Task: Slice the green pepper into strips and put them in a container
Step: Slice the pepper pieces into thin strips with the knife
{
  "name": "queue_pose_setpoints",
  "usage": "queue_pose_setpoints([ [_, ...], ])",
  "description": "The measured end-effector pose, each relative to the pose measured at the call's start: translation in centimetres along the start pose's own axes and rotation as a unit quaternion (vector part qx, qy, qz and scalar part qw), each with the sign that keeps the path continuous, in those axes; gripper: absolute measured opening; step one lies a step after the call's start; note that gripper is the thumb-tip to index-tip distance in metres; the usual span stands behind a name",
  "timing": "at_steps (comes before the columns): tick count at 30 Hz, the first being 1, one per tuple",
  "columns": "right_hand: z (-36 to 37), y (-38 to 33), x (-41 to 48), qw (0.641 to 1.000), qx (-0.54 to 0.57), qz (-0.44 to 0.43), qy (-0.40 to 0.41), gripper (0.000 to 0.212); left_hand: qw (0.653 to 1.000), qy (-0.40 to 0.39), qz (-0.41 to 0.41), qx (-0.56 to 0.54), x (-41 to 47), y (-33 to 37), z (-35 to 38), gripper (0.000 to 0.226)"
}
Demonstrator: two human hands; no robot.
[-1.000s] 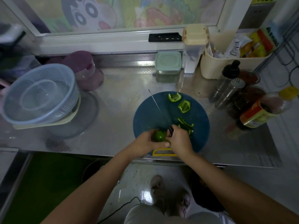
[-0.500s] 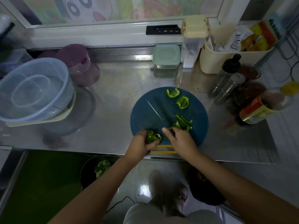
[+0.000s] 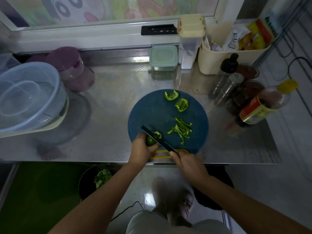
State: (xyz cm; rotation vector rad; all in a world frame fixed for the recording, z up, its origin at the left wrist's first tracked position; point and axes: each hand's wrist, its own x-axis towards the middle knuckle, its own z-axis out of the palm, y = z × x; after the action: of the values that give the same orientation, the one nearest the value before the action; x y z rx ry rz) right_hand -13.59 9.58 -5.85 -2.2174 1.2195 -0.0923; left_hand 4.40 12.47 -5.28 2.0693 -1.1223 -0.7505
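A round blue cutting board (image 3: 152, 112) with a yellow handle lies at the counter's front edge. My left hand (image 3: 141, 151) grips a green pepper piece (image 3: 152, 139) at the board's near left. My right hand (image 3: 187, 162) holds a dark knife (image 3: 157, 140) whose blade lies diagonally across that piece. A heap of cut pepper strips (image 3: 181, 130) lies right of the blade. Two larger pepper chunks (image 3: 171, 95) (image 3: 182, 104) sit at the board's far side. A lidded pale green container (image 3: 163, 58) stands behind the board.
A blue colander (image 3: 28, 95) in a bowl stands at the left, with purple jars (image 3: 70, 65) behind it. Bottles and shakers (image 3: 239, 92) crowd the right, beside a cream basket (image 3: 217, 59). A dark bin (image 3: 96, 179) with scraps sits on the floor below the counter.
My right hand has drawn back toward the counter edge and the knife blade now lies across the pepper piece. The left hand still holds the piece at the board's near left.
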Motion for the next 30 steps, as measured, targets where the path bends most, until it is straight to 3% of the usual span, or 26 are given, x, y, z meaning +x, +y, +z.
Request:
queue_pose_setpoints([
  [3,0.3,-0.1,0.2,1.0,-0.013,0.009,-0.001,0.053,1.0,-0.011,0.001,0.018,-0.1,0.2,-0.1,0.033],
  [18,0.7,-0.4,0.3,1.0,-0.019,0.003,0.011,0.056,0.997,-0.04,-0.002,0.065,0.5,0.7,-1.2,0.026],
  [23,0.9,-0.3,0.5,0.999,0.035,-0.001,0.002,0.068,0.996,-0.054,0.001,0.073,0.7,0.5,-1.3,0.031],
  [27,0.9,-0.5,0.4,1.0,-0.005,-0.01,0.012,0.087,0.996,-0.065,0.015,0.059,0.7,0.5,-1.7,0.029],
  [30,1.1,-0.8,0.6,0.999,-0.03,-0.015,0.023,0.07,0.995,-0.081,0.021,0.06,0.9,0.5,-2.0,0.027],
])
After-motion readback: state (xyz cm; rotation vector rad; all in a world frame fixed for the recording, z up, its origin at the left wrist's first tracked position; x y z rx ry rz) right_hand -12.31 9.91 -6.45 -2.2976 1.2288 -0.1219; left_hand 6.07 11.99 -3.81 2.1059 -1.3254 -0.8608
